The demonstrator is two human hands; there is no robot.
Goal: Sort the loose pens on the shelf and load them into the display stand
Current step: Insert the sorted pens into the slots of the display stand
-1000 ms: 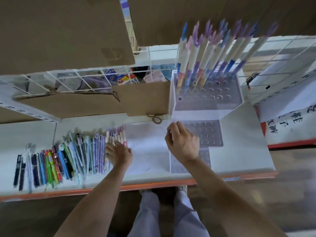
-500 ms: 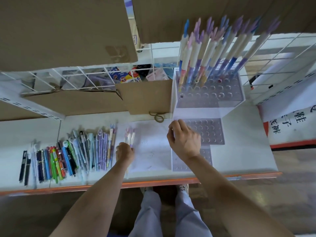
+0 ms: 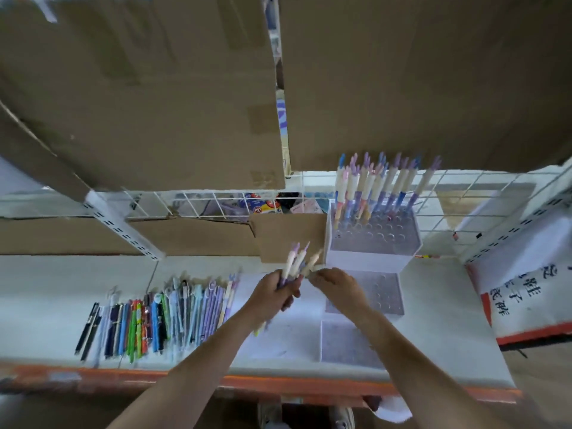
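Note:
My left hand (image 3: pixel 275 292) grips a small bunch of cream-and-purple pens (image 3: pixel 298 263), lifted above the white shelf with their caps pointing up. Just to its right, my right hand (image 3: pixel 335 286) pinches the rightmost pen of that bunch. The clear stepped display stand (image 3: pixel 373 255) rises right of both hands; several matching pens (image 3: pixel 376 187) fill its top tier's back rows. The lower tiers (image 3: pixel 380 294) show bare holes. A row of loose pens (image 3: pixel 161 314) in black, green, blue and purple lies on the shelf at the left.
Cardboard boxes (image 3: pixel 148 97) hang over the shelf from the level above, close over the stand's pens. A white wire grid (image 3: pixel 198 202) backs the shelf. The orange shelf edge (image 3: pixel 278 383) runs along the front. A white sign with red print (image 3: pixel 520 292) leans at the right.
My left hand has lifted a few pens off the shelf and carried them right toward the stand. My right hand left the stand's front and now meets the bunch.

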